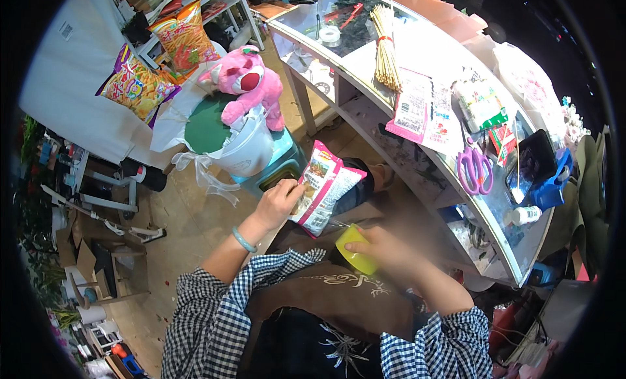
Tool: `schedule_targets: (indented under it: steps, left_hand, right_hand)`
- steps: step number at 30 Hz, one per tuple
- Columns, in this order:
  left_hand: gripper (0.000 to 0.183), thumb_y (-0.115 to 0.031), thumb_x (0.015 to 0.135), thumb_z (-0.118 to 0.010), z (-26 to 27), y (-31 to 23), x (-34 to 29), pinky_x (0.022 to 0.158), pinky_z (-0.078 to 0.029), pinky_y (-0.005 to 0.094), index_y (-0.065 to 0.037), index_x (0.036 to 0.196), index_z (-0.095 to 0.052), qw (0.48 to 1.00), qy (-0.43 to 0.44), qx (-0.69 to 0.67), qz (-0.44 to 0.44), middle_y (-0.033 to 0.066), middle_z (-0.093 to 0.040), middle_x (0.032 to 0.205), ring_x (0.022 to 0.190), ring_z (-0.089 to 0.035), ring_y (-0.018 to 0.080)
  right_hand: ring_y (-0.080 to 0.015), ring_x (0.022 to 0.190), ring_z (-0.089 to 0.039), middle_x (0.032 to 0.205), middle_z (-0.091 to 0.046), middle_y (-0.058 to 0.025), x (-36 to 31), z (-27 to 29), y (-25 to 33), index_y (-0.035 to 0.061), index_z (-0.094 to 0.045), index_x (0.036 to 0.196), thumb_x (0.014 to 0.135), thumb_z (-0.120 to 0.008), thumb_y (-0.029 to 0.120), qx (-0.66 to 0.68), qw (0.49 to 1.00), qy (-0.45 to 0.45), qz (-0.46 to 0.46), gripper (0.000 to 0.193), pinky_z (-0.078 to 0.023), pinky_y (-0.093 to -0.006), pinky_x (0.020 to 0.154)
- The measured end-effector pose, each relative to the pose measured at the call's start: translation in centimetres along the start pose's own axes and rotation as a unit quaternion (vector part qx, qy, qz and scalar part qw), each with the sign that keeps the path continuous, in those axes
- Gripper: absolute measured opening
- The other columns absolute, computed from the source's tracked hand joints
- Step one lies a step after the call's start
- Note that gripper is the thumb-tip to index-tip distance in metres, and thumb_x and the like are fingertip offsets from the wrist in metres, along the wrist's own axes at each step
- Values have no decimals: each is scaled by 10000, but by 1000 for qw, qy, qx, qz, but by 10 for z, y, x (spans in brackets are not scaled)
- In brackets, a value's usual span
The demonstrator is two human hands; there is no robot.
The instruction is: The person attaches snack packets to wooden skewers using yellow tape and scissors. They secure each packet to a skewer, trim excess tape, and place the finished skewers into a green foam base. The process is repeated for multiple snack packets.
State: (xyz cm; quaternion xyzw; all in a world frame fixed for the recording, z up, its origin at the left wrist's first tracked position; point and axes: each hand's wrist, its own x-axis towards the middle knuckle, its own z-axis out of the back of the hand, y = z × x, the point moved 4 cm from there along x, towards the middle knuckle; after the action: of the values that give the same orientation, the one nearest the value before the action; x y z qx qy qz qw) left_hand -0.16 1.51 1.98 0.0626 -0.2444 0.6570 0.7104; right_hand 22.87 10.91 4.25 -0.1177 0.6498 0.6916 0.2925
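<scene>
My left hand [279, 203], its fingers closed, grips the left edge of a pink-and-white snack bag [319, 195] above my lap. In my right hand [391, 252], partly smeared by motion, is a yellow-green roll of tape [355, 250], with my thumb across its side. A thin clear strip seems to run between the roll and the bag's lower end. Beyond the left hand, a pink plush bear [251, 86] sits in a white bucket [244, 154] beside a round green foam block [208, 125].
The bucket rests on a turquoise stool [287, 154]. Two orange puffed-snack bags [140, 86] stand behind it. On the curved glass counter [443, 46] to the right lie bundled wooden sticks [386, 50], a flat pink-and-white package [417, 105], purple scissors [475, 172] and a black tray [531, 160].
</scene>
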Motion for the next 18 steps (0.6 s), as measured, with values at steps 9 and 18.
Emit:
schedule_targets:
  steps: [9, 18]
  left_hand:
    - [220, -90, 847, -594, 10, 5, 5, 781, -520, 373, 10, 1041, -572, 958, 226, -176, 29, 134, -571, 1067, 933, -612, 315]
    - [173, -200, 866, -623, 2, 9, -25, 539, -499, 374, -38, 895, -573, 979, 182, 46, 76, 107, -617, 764, 631, -627, 260]
  right_hand:
    - [-153, 652, -636, 738, -660, -101, 8, -9, -24, -74, -639, 850, 864, -663, 375, 189, 978, 18, -82, 449, -504, -292, 612]
    - [-193, 612, -650, 755, -656, -126, 23, -8, -29, -77, -630, 901, 862, -657, 365, 28, 994, 77, -72, 444, -529, -313, 560]
